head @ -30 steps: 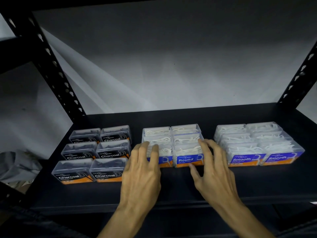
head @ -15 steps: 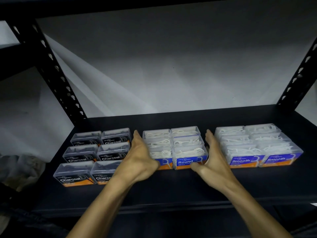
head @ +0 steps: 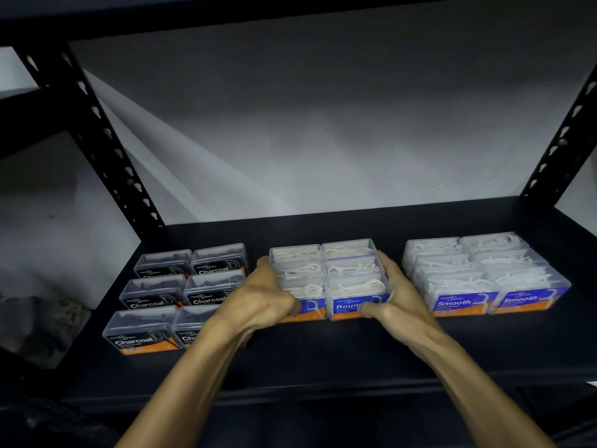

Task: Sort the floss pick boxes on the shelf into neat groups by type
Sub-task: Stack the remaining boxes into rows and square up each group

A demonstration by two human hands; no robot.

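The Round group [head: 329, 279] is being squared up, and this appears to be a late tidying step: three groups are already set apart on the shelf [head: 323, 360], each two boxes wide and three deep. The left hand [head: 258, 302] is pressed flat against the left side of the Round group, with its thumb across the front of the near left box. The right hand [head: 397, 299] is pressed against the right side, with its thumb on the front of the near right box. Neither hand is closed on a single box; the block is squeezed between the two open palms.

The Charcoal group [head: 181, 295] stands to the left, close beside the left wrist, and its rows are stepped and loosely spaced. The Smooth group [head: 484, 279] stands well apart on the right.

Next, a light, even inward and backward push is judged to be called for, so that the six boxes close up without sliding askew. The Charcoal rows may then need the same.

"Charcoal" is read in white on black labels, "Round" and "Smooth" on blue labels over orange bands. The smaller print and brand mark cannot be read.
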